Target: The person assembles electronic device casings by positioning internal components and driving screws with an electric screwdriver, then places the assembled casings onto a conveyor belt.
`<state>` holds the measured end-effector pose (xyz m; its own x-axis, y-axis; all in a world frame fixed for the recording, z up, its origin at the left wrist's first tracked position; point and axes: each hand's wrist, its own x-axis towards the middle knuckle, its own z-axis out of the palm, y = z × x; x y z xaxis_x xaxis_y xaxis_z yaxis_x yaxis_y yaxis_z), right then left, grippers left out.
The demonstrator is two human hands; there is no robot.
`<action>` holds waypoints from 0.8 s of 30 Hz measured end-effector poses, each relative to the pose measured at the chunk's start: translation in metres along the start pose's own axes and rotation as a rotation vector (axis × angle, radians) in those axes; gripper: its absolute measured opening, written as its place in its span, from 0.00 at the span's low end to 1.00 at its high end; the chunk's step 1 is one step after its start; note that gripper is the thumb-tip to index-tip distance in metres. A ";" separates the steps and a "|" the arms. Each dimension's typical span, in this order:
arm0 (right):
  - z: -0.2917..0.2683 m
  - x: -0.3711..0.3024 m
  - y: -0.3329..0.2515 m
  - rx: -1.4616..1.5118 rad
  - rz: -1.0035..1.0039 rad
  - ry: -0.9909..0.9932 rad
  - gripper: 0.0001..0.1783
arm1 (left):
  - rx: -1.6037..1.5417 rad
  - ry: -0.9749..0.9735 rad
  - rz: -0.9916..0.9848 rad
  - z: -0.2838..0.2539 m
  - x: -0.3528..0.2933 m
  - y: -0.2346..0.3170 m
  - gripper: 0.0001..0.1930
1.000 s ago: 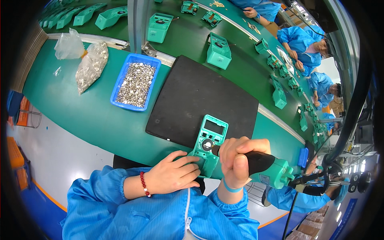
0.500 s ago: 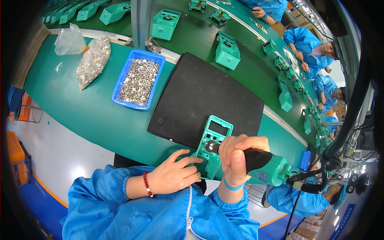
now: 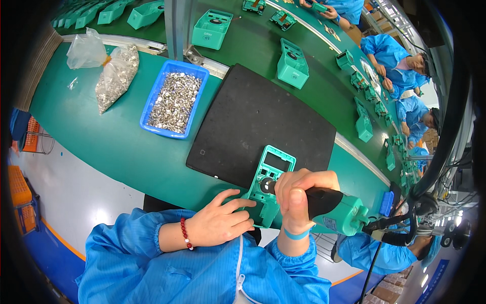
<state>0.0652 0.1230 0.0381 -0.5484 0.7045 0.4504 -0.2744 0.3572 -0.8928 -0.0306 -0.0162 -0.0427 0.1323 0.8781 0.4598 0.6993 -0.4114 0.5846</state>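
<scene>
My right hand is wrapped round an electric screwdriver with a green and black body, held slantwise. Its tip end points at a green plastic housing and is partly hidden by my fingers. The housing lies with its hollow inside up, over the near edge of a black mat, and has a rectangular window and a round black part. My left hand, a red bead bracelet at its wrist, has its fingers spread, with fingertips against the housing's left side.
A blue tray of small metal parts and a tied clear bag of similar parts stand at left. Beyond a metal post, a green conveyor carries green housings. Co-workers in blue sit across it.
Housings on the conveyor have shifted slightly to the right. A co-worker at the far top now holds a small green part. My hands, the screwdriver and the housing stay almost in place.
</scene>
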 end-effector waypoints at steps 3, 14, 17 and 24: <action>-0.002 -0.001 0.003 -0.029 0.007 -0.002 0.13 | -0.014 -0.007 -0.002 0.000 -0.001 -0.001 0.05; -0.009 0.002 0.009 0.112 0.148 0.061 0.10 | 0.011 -0.015 0.014 0.000 -0.001 -0.002 0.07; -0.005 0.002 0.012 0.146 0.206 0.150 0.10 | 0.025 -0.003 0.014 0.003 0.001 -0.004 0.07; -0.009 0.002 0.020 0.070 0.147 0.143 0.12 | 0.037 -0.019 0.016 -0.001 0.002 -0.001 0.07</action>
<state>0.0656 0.1366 0.0212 -0.4707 0.8273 0.3067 -0.2568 0.2041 -0.9446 -0.0317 -0.0138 -0.0418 0.1561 0.8762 0.4560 0.7226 -0.4160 0.5521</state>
